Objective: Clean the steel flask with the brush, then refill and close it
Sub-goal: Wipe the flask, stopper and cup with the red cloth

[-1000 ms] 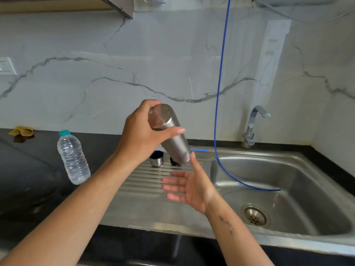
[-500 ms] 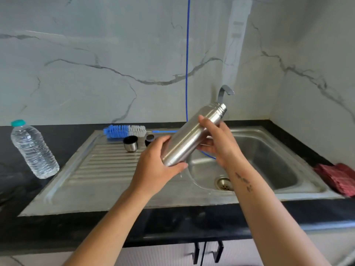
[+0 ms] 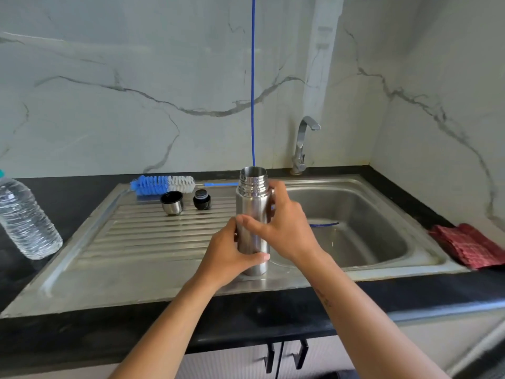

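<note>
Near the drainboard's (image 3: 142,253) front edge, both hands grip the upright flask (image 3: 252,212).

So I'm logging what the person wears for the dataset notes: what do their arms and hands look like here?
Both forearms are bare, with no sleeves in view. The left hand and right hand wear no gloves, and no rings or watch show. The right forearm carries a small dark marking, like a tattoo, on its inner side. A pale nail shows on the left thumb.
</note>
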Available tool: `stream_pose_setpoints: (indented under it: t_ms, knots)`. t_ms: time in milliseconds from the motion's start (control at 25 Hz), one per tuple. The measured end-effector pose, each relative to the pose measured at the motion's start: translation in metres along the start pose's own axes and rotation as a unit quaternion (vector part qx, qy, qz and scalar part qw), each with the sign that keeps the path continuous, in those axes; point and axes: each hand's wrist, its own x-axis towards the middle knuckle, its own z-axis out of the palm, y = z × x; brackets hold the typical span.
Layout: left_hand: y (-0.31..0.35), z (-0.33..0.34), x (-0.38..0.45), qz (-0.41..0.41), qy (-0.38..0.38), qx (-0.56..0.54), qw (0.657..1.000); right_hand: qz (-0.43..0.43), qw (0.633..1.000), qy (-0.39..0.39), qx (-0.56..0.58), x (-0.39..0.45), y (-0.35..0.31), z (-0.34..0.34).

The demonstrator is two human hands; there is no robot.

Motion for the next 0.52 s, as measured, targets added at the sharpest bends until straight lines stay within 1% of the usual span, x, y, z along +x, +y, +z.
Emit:
stream_pose_setpoints:
  t_ms: [120, 200, 240, 280, 320, 400, 440, 520]
  knots:
    - [-0.003, 0.002, 0.002, 0.006, -0.003, -0.018, 1.000, 0.007, 1.000, -0.004, 0.002, -0.002, 0.003, 0.001]
    - [-0.008, 0.005, 0.003, 0.000, 0.005, -0.025, 1.000, 0.029, 0.998, -0.033, 0.036, -0.004, 0.003, -0.007]
    - [-0.011, 0.007, 0.003, -0.006, 0.012, -0.034, 0.999, 0.049, 0.996, -0.032, 0.063, -0.005, 0.006, -0.013]
    - [-0.013, 0.008, 0.004, -0.012, 0.020, -0.044, 0.999, 0.072, 0.994, -0.006, 0.078, -0.005, 0.013, -0.020]
    - [-0.016, 0.010, 0.004, -0.016, 0.025, -0.055, 0.998, 0.098, 0.992, 0.040, 0.066, -0.002, 0.023, -0.030]
    - [-0.017, 0.014, 0.005, -0.018, 0.030, -0.054, 0.998, 0.161, 0.980, 0.111, -0.040, 0.007, 0.053, -0.056]
    - [-0.015, 0.016, 0.006, -0.015, 0.033, -0.049, 0.998, 0.205, 0.963, 0.133, -0.113, 0.012, 0.073, -0.071]
    - [-0.009, 0.016, 0.006, -0.001, 0.041, -0.042, 0.998, 0.303, 0.912, 0.151, -0.233, 0.016, 0.112, -0.103]
